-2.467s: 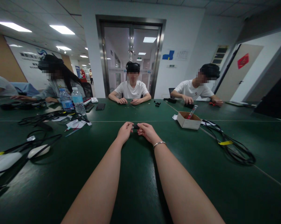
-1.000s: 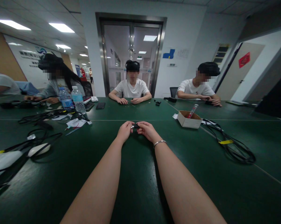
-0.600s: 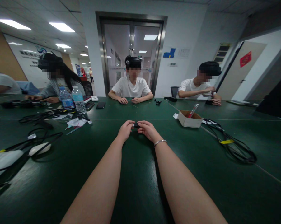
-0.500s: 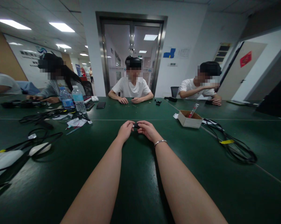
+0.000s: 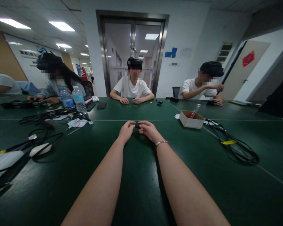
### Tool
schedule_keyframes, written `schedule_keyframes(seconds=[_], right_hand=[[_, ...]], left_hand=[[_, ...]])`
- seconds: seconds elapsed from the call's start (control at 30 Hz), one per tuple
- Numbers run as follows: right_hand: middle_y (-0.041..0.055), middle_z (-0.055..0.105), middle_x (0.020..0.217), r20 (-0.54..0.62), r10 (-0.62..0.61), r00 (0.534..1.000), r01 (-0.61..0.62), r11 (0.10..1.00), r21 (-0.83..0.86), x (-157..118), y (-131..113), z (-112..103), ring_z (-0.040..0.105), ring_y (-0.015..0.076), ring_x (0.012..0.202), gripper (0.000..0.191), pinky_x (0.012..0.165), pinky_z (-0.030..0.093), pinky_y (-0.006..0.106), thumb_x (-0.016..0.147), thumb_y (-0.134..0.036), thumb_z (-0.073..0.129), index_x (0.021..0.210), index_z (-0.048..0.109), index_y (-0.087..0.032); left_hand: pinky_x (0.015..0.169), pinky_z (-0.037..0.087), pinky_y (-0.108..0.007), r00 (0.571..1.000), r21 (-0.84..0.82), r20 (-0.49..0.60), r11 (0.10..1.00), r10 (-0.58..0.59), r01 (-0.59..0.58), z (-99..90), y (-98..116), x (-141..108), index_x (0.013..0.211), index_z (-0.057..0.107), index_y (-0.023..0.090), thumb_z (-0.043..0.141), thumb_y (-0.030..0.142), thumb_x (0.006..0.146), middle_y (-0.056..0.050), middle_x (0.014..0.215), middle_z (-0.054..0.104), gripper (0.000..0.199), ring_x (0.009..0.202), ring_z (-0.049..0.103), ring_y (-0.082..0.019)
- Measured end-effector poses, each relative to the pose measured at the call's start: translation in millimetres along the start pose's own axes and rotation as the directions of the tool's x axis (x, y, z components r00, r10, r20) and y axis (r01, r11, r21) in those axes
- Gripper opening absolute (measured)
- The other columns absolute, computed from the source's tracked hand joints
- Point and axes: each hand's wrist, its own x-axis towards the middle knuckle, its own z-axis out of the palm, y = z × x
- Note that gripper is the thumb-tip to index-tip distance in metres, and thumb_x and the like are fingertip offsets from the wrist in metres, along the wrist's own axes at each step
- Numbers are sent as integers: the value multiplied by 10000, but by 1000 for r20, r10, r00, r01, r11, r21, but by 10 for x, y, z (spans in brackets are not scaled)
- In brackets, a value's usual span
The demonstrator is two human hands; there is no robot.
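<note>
Both my arms reach forward over the green table [image 5: 141, 175]. Between my fingertips is a small black object [image 5: 137, 126] with a shiny, metal-looking end on its left. My left hand [image 5: 126, 131] pinches that left end. The fingers of my right hand [image 5: 149, 130] are closed on the black part, and a silver bracelet [image 5: 162, 142] circles the right wrist. The two hands nearly meet, just above the tabletop. The object is too small to name with certainty.
Two water bottles [image 5: 79, 99], a phone [image 5: 101, 105], papers [image 5: 77, 123], black cables and a white mouse [image 5: 40, 150] lie left. At right are an open box [image 5: 191, 120] with a tube and coiled cable [image 5: 240, 147]. Several people sit across the table.
My hands have hardly moved and still hold the small black object. Across the table at right, a person's raised hand has shifted slightly, and the middle person's head has tilted.
</note>
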Motion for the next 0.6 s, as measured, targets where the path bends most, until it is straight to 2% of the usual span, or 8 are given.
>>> schedule_keyframes(seconds=[0.13, 0.27, 0.4, 0.5, 0.6], right_hand=[[9, 632, 659, -2, 4, 1000, -4, 1000, -11, 3, 0, -1, 604, 99, 522, 169, 524, 535, 203, 701, -67, 683, 844, 639, -144], [11, 639, 677, 0, 6, 1000, -6, 1000, -16, 5, -2, 1, 607, 97, 526, 160, 515, 534, 196, 704, -76, 691, 834, 639, -152], [7, 635, 666, 3, 2, 1000, -2, 1000, -8, 8, 2, 1, 602, 93, 520, 157, 516, 537, 194, 702, -62, 682, 828, 648, -149], [6, 633, 652, 5, 3, 1000, -3, 1000, -5, 5, 1, 2, 604, 96, 522, 159, 515, 536, 194, 705, -56, 669, 834, 648, -148], [10, 635, 651, 6, 4, 1000, -4, 1000, -2, -4, -7, 8, 598, 91, 509, 160, 514, 533, 190, 703, -52, 666, 834, 647, -143]], left_hand=[[537, 375, -209, 1000, 24, 1, 1000, 17, -17, -5, 9, -12, 967, 633, 185, 464, 329, 835, -4, 669, 568, 259, 607, 521, -121], [550, 392, -207, 1000, -5, -17, 1000, 10, -10, -1, 38, -30, 981, 630, 187, 480, 273, 812, -12, 756, 589, 242, 630, 525, -115], [530, 380, -212, 1000, -3, 13, 1000, 14, -14, -3, 41, -29, 951, 636, 179, 454, 337, 837, -7, 661, 557, 267, 609, 519, -126], [541, 386, -214, 1000, -19, 11, 1000, 5, -5, -4, 31, -20, 944, 639, 179, 467, 285, 809, -15, 719, 585, 243, 613, 518, -120], [533, 375, -218, 1000, -7, 13, 1000, -1, 1, -3, 29, -16, 944, 636, 175, 456, 272, 805, -1, 657, 561, 248, 556, 491, -112]])
